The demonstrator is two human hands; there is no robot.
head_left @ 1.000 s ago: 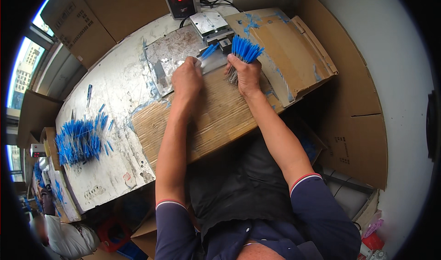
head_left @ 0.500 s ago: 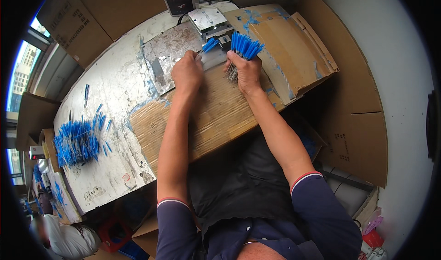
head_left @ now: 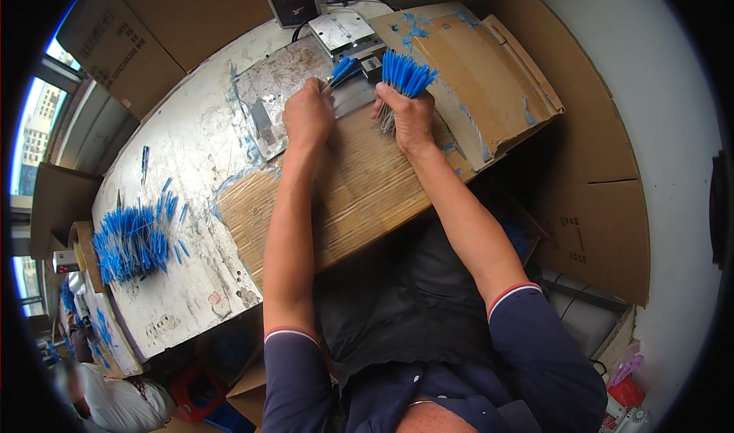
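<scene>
My right hand (head_left: 410,119) is closed around a thick bundle of thin wires with blue sleeved ends (head_left: 408,74). The blue ends fan out above the fist and the bare wires hang below it. To its left, my left hand (head_left: 308,115) is pinched on a small bunch of the same blue-ended wires (head_left: 345,69), which points up and right toward a small black block (head_left: 372,66). That block sits at the front of a silver metal fixture (head_left: 342,33). Both hands are over the near edge of a worn metal plate (head_left: 267,89).
A pile of blue-ended wires (head_left: 130,242) lies on the white table (head_left: 206,265) at left, with a pen-like tool (head_left: 144,164) beyond. A red-digit display box (head_left: 292,1) stands at the back. Cardboard (head_left: 482,89) covers the right side. Another person (head_left: 122,398) is at lower left.
My left hand has moved very slightly left and up with its small bunch of wires. The digits on the display have changed. My right hand keeps its grip, nearly still.
</scene>
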